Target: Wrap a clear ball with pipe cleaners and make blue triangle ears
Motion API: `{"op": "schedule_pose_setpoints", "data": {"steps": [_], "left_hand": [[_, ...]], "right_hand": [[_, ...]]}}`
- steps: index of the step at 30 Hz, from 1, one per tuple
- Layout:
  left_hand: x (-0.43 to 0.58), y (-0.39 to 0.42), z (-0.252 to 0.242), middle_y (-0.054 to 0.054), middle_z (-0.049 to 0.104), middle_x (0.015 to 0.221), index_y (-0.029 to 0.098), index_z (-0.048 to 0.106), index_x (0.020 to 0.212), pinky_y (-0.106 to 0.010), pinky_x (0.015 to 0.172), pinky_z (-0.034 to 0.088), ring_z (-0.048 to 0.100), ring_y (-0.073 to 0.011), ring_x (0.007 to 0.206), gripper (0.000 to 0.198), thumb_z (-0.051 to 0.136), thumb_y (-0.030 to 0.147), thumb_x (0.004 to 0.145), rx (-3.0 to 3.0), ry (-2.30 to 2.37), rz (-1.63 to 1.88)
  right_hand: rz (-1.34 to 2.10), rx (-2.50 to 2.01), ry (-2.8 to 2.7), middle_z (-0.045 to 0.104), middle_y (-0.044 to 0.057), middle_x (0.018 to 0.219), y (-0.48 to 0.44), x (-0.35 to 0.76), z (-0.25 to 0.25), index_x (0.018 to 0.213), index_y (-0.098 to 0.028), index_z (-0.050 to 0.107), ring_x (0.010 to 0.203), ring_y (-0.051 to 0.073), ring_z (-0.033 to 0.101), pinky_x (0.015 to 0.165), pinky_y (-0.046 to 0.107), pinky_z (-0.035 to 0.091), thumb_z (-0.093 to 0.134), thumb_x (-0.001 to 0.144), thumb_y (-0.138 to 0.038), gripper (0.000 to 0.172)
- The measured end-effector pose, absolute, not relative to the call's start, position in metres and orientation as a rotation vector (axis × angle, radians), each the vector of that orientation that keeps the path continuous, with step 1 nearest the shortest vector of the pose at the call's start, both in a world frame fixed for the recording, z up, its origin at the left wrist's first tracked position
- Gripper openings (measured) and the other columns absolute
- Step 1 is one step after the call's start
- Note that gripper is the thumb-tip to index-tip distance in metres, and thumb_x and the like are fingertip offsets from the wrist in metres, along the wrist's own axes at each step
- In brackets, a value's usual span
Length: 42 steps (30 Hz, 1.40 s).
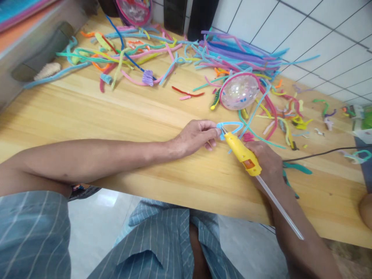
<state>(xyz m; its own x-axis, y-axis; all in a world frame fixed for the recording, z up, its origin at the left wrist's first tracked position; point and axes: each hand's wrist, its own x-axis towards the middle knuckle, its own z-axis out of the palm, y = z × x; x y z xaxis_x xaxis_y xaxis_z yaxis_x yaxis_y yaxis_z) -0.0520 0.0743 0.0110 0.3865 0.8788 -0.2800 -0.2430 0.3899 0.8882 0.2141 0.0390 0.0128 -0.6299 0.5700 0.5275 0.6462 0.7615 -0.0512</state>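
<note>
My left hand [199, 135] pinches a light blue pipe cleaner [232, 124] that is bent into a narrow loop pointing right. In my right hand [266, 159] is a yellow hot glue gun [242, 153], its fingers wrapped round the handle. The metal nozzle meets the blue loop close to my left fingertips; whether it touches cannot be made out. A clear glue stick [280, 207] sticks out of the gun's back end, over my right forearm. Green-handled pliers [298, 167] lie on the table, partly behind my right wrist.
Bundles of purple and blue pipe cleaners [241, 54] lie along the tiled wall. Loose coloured pieces [116, 58] are scattered at the back left, with more scraps [299, 122] at the right. A clear pink-rimmed dish [240, 93] stands beyond my hands. A black cord [325, 152] runs off right.
</note>
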Motion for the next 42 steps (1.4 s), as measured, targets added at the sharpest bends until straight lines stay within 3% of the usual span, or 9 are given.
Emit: {"op": "schedule_pose_setpoints", "data": {"steps": [42], "left_hand": [[-0.0519, 0.0722, 0.0151, 0.002, 0.066, 0.061, 0.012, 0.069, 0.079, -0.018, 0.056, 0.056, 0.063, -0.0075, 0.055, 0.025, 0.064, 0.005, 0.103, 0.888, 0.900, 0.843]], "right_hand": [[-0.188, -0.911, -2.378, 0.077, 0.008, 0.093, 0.0392, 0.2143, 0.0147, 0.114, -0.023, 0.067, 0.079, 0.024, 0.077, 0.067, 0.034, 0.061, 0.063, 0.105, -0.025, 0.010]]}}
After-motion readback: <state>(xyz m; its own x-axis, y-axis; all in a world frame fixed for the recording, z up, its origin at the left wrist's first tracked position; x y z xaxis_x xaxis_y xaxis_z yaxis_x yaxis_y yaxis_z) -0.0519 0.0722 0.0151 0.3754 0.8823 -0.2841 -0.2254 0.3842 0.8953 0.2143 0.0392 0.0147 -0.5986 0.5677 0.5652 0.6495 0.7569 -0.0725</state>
